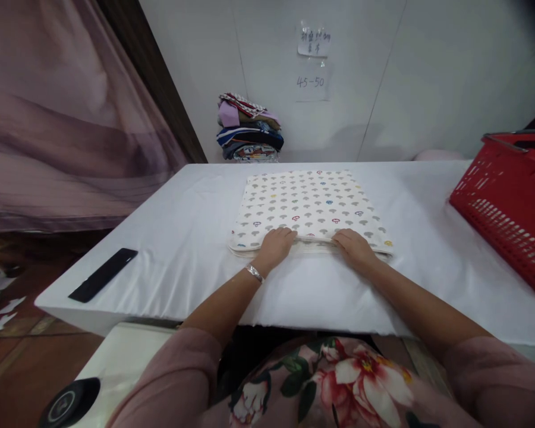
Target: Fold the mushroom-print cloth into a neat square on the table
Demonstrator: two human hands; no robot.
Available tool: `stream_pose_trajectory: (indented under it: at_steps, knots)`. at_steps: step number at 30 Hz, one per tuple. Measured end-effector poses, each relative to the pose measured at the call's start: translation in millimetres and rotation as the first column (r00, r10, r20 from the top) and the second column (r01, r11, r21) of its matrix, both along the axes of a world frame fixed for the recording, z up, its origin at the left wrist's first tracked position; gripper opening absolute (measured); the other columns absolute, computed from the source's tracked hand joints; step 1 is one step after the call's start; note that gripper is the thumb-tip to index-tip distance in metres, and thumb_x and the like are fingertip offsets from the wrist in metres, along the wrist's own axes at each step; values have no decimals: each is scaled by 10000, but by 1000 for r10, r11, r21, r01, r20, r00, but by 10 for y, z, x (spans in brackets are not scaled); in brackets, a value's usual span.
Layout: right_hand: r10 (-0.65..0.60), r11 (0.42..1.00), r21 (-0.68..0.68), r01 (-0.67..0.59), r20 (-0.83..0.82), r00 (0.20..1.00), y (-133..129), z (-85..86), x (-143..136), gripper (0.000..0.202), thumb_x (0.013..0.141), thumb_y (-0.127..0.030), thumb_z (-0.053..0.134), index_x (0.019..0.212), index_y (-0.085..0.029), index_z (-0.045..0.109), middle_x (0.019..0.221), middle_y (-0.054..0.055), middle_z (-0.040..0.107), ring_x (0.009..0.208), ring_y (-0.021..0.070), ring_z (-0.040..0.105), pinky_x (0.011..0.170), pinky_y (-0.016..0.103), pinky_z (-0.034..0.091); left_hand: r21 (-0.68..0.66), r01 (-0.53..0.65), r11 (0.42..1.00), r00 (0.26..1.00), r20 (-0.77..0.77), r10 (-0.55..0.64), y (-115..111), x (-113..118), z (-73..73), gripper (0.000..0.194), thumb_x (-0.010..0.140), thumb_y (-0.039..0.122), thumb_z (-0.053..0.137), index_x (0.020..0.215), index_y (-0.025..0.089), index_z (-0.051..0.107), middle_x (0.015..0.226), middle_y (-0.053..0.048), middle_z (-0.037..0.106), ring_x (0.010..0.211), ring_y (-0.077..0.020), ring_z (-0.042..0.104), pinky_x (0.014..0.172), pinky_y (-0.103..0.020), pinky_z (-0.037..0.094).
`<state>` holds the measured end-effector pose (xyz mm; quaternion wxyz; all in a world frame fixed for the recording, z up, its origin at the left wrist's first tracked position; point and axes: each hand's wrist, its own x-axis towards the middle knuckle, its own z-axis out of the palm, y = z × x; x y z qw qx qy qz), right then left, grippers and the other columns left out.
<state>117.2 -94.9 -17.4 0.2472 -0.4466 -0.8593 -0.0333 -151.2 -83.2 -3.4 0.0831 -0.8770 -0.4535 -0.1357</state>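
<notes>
A white folded cloth (pixel 307 205) printed with small grey and coloured mushrooms lies flat on the white-covered table (pixel 178 232). Its layers show along the near edge. My left hand (pixel 276 245), with a silver bracelet at the wrist, pinches that edge left of its middle. On the other side of the middle, my right hand (pixel 353 246) holds the same edge. Between the two hands the edge is slightly lifted. The thumbs and the fingertips under the cloth are hidden.
A red plastic basket (pixel 508 202) stands at the right. Behind the table's far edge rises a stack of folded clothes (pixel 249 131). A black phone-like slab (pixel 103 274) lies at the left. Handwritten paper signs (pixel 312 80) hang on the wall, and a pinkish curtain (pixel 62 119) hangs left.
</notes>
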Motion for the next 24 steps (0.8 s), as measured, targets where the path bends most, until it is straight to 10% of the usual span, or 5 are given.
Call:
stream_pose_trajectory:
  at_steps: [24]
  knots:
    - [39, 985, -171, -18, 121, 992, 7, -33, -41, 349, 951, -285, 324, 973, -216, 666, 945, 85, 628, 871, 220, 519, 722, 325, 386, 90, 76, 993, 986, -154, -62, -78, -31, -152, 140, 874, 100, 450, 843, 164, 569, 824, -57, 578, 806, -199, 497, 738, -336, 360]
